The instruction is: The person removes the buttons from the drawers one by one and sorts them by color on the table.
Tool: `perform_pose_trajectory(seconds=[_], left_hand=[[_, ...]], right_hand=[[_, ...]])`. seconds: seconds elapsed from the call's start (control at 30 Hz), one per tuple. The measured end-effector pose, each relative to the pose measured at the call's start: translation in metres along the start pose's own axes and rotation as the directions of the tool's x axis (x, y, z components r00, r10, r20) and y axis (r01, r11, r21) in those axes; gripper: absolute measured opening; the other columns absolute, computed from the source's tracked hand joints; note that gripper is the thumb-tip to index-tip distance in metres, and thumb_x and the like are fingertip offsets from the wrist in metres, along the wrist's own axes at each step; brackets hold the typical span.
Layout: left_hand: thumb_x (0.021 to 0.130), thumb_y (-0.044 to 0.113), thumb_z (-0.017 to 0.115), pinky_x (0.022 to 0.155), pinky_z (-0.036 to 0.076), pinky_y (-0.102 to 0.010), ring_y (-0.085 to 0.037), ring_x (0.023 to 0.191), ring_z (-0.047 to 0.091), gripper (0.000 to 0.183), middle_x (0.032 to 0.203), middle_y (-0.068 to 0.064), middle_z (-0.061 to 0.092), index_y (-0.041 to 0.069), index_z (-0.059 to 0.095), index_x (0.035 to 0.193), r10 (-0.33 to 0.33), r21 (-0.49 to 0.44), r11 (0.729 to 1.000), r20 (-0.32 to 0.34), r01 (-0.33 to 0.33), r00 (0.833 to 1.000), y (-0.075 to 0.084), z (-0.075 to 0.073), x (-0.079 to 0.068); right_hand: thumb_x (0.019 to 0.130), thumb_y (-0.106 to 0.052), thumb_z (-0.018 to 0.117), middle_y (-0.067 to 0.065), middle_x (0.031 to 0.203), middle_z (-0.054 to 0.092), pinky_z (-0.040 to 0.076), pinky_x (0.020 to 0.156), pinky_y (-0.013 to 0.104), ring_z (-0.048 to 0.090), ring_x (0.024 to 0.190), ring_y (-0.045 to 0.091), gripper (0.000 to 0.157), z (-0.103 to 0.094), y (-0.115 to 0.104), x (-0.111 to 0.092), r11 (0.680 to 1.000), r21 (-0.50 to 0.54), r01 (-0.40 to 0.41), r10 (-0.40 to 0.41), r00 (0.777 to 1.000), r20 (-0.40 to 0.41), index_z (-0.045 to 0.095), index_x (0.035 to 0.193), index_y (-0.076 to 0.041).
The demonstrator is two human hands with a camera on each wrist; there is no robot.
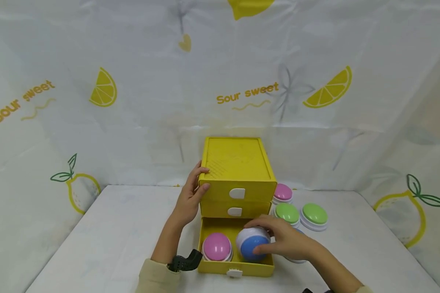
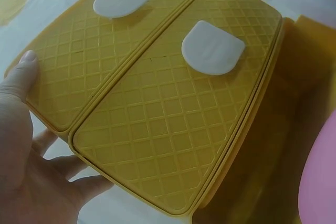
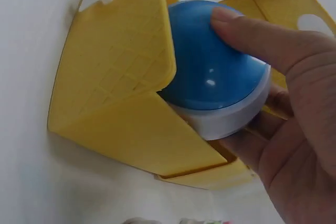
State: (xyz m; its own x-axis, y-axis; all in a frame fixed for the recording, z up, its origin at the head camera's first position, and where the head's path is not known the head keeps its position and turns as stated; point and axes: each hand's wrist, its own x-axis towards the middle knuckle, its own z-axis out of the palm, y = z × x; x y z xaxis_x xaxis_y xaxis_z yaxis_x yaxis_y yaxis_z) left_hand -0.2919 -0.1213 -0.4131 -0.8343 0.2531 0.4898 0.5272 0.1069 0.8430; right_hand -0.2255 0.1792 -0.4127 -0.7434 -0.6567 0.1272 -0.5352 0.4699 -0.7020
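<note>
A yellow drawer cabinet with white tabs stands mid-table, its bottom drawer pulled out toward me. My left hand grips the cabinet's left front corner, thumb on the front face and fingers along the side. In my right hand is a blue dome button with a white base, pinched between thumb and fingers. It is tilted over the right half of the drawer, and in the right wrist view the blue dome overlaps the drawer wall. A pink dome button sits in the drawer's left half.
Right of the cabinet lie two green dome buttons, with a pink one farther back. Another white-based button is mostly hidden beneath my right hand. A white cloth with lemon prints hangs behind the table.
</note>
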Motion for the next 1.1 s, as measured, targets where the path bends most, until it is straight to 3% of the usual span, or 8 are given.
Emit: perform_pose_trajectory(seconds=[0.13, 0.23, 0.4, 0.53, 0.7, 0.8, 0.93, 1.1], left_hand=[[0.108, 0.02, 0.048, 0.12, 0.029, -0.063, -0.034, 0.157, 0.021, 0.034, 0.172, 0.0, 0.011, 0.021, 0.042, 0.142, -0.001, -0.006, 1.0, 0.007, 0.001, 1.0, 0.0, 0.002, 0.001], [0.108, 0.019, 0.049, 0.121, 0.027, -0.063, -0.035, 0.157, 0.02, 0.034, 0.172, 0.0, 0.011, 0.021, 0.042, 0.141, -0.001, -0.001, 1.0, 0.003, 0.001, 1.0, 0.001, 0.001, 0.001], [0.108, 0.018, 0.049, 0.121, 0.028, -0.062, -0.037, 0.157, 0.02, 0.034, 0.172, 0.0, 0.012, 0.021, 0.042, 0.141, -0.008, 0.007, 1.0, -0.003, 0.008, 1.0, 0.003, 0.0, -0.001], [0.108, 0.019, 0.049, 0.119, 0.031, -0.061, -0.035, 0.156, 0.023, 0.035, 0.172, 0.001, 0.012, 0.02, 0.041, 0.142, -0.013, 0.002, 1.0, 0.002, 0.013, 1.0, 0.003, 0.0, -0.001], [0.108, 0.017, 0.049, 0.116, 0.036, -0.061, -0.036, 0.154, 0.029, 0.035, 0.172, 0.001, 0.012, 0.019, 0.041, 0.141, -0.008, 0.002, 1.0, -0.011, 0.008, 1.0, 0.004, -0.001, -0.002], [0.108, 0.018, 0.048, 0.116, 0.036, -0.061, -0.036, 0.154, 0.027, 0.035, 0.172, 0.0, 0.01, 0.018, 0.04, 0.142, -0.005, 0.003, 1.0, -0.004, 0.005, 1.0, 0.004, -0.002, -0.001], [0.108, 0.017, 0.048, 0.118, 0.034, -0.063, -0.037, 0.155, 0.027, 0.035, 0.172, -0.001, 0.011, 0.019, 0.041, 0.142, -0.006, 0.009, 1.0, -0.006, 0.006, 1.0, 0.003, -0.001, -0.001], [0.108, 0.017, 0.048, 0.119, 0.031, -0.064, -0.037, 0.155, 0.025, 0.035, 0.172, -0.001, 0.01, 0.02, 0.04, 0.142, -0.007, 0.011, 1.0, -0.003, 0.007, 1.0, 0.004, 0.0, -0.002]], right_hand=[[0.086, -0.028, 0.081, 0.001, 0.12, 0.067, 0.057, 0.087, 0.02, 0.062, 0.101, 0.002, 0.046, -0.004, 0.0, -0.019, 0.998, 0.053, -0.031, 0.041, 0.978, -0.206, 0.064, 0.128, -0.018], [0.087, -0.019, 0.081, 0.002, 0.121, 0.066, 0.057, 0.087, 0.02, 0.066, 0.1, 0.004, 0.047, -0.011, 0.0, -0.032, 0.994, 0.086, -0.06, 0.085, 0.942, -0.324, 0.063, 0.13, -0.016], [0.085, -0.003, 0.079, -0.007, 0.115, 0.063, 0.058, 0.083, 0.017, 0.064, 0.093, 0.006, 0.048, -0.02, 0.004, -0.058, 0.997, 0.072, -0.028, 0.059, 0.88, -0.472, 0.063, 0.13, -0.01], [0.082, 0.008, 0.077, -0.014, 0.114, 0.062, 0.056, 0.077, 0.014, 0.06, 0.086, 0.007, 0.051, -0.027, 0.014, -0.076, 0.998, 0.045, -0.032, 0.052, 0.829, -0.557, 0.063, 0.13, -0.002], [0.086, -0.002, 0.078, -0.027, 0.115, 0.061, 0.057, 0.072, 0.016, 0.062, 0.085, 0.0, 0.049, -0.041, 0.032, -0.091, 0.983, 0.037, -0.181, 0.168, 0.787, -0.593, 0.062, 0.132, -0.003], [0.09, -0.014, 0.077, -0.035, 0.113, 0.056, 0.058, 0.071, 0.017, 0.065, 0.089, -0.004, 0.049, -0.046, 0.049, -0.101, 0.943, 0.101, -0.318, 0.313, 0.737, -0.599, 0.059, 0.135, -0.004], [0.092, -0.031, 0.076, -0.035, 0.107, 0.051, 0.054, 0.07, 0.013, 0.063, 0.087, -0.01, 0.06, -0.049, 0.078, -0.113, 0.846, 0.23, -0.481, 0.517, 0.637, -0.572, 0.055, 0.141, -0.003], [0.093, -0.051, 0.07, 0.003, 0.136, 0.057, 0.051, 0.073, 0.013, 0.052, 0.091, -0.016, 0.074, -0.051, 0.106, -0.125, 0.704, 0.327, -0.631, 0.702, 0.546, -0.458, 0.048, 0.148, -0.006]])
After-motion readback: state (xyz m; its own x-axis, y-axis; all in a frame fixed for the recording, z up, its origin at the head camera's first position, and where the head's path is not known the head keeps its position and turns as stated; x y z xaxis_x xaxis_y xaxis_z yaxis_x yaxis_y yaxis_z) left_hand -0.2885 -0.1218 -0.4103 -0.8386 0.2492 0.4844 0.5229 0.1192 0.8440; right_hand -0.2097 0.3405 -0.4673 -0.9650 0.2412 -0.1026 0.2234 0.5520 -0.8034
